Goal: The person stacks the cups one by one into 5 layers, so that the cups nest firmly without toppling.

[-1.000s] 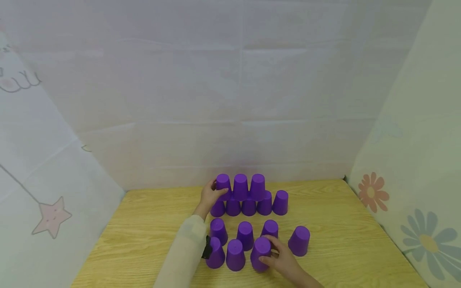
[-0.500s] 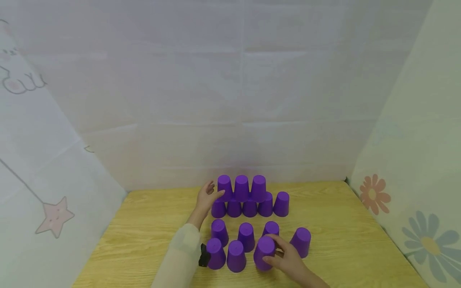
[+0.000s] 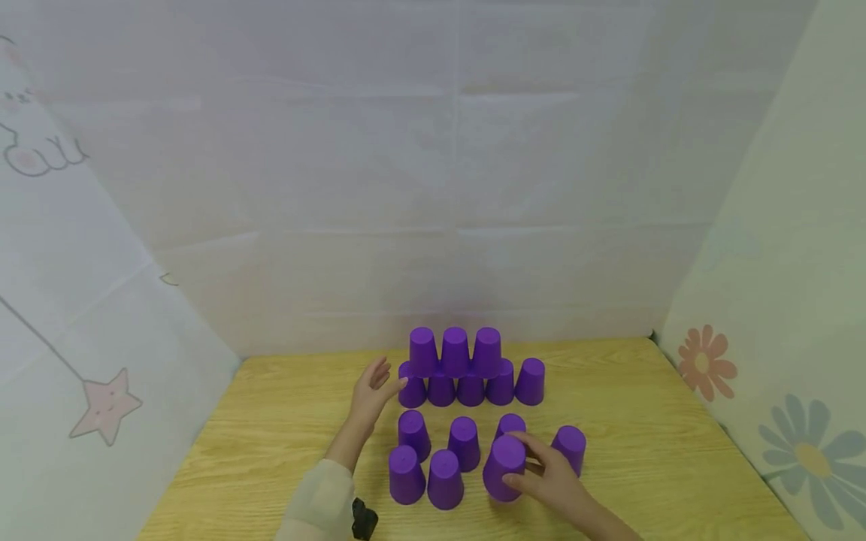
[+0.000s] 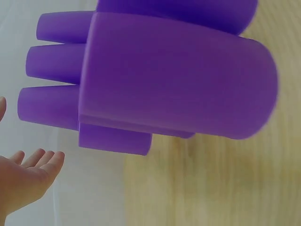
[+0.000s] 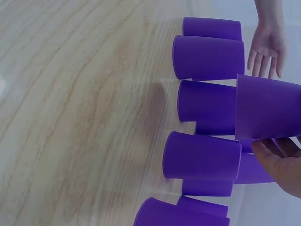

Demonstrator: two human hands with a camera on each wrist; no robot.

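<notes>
My right hand (image 3: pixel 551 481) grips an upside-down purple cup (image 3: pixel 504 469) between thumb and fingers. In the right wrist view this cup (image 5: pixel 268 106) is raised off the wooden surface, level with the upper parts of the others. My left hand (image 3: pixel 367 397) holds nothing; its fingers are extended, just left of the stacked cups. That stack has a back row of several inverted purple cups (image 3: pixel 531 382) with three more (image 3: pixel 455 352) standing across their tops. The left wrist view shows the left palm (image 4: pixel 26 181) apart from the cups.
Between me and the stack stand several single inverted cups, among them a left front cup (image 3: pixel 407 475), a middle cup (image 3: pixel 464 445) and a right cup (image 3: pixel 570 447). The wooden table (image 3: pixel 271 436) ends at a pale cloth backdrop (image 3: pixel 352 225).
My left hand has let go of the stack's upper left cup and drawn back left and toward me. My right hand has lifted its cup and shifted slightly right.
</notes>
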